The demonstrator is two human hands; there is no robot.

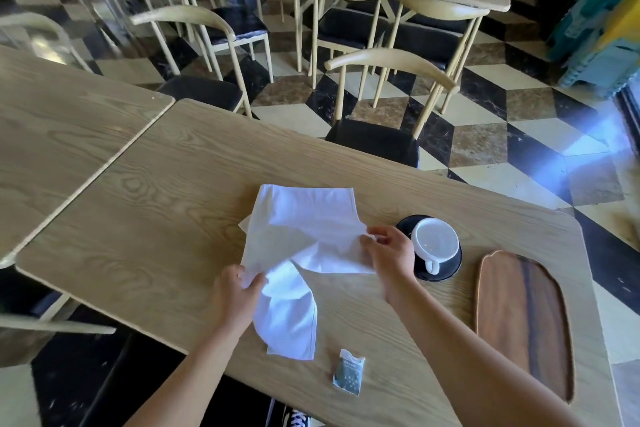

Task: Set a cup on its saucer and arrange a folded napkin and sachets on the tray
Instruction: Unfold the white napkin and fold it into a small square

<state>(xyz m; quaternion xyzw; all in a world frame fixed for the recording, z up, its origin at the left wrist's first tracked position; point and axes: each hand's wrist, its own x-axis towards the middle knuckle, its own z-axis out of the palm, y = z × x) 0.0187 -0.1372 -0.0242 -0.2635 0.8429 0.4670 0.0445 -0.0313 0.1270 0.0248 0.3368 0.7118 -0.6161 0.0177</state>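
A white cloth napkin (304, 229) lies partly unfolded on the wooden table, one flap hanging toward me. My left hand (235, 295) pinches its near left edge. Over at the napkin's right corner, my right hand (389, 253) grips the cloth. Just right of that hand a white cup (434, 241) stands on a black saucer (446, 274), handle pointing toward me. A dark wooden oval tray (523, 319) lies bare at the right end of the table. A small sachet (349, 373) rests near the front edge.
The light wooden table (173, 218) adjoins a second table (62, 121) at the left. A black-seated chair (377, 142) stands at the far side. More chairs and tables fill the checkered floor behind.
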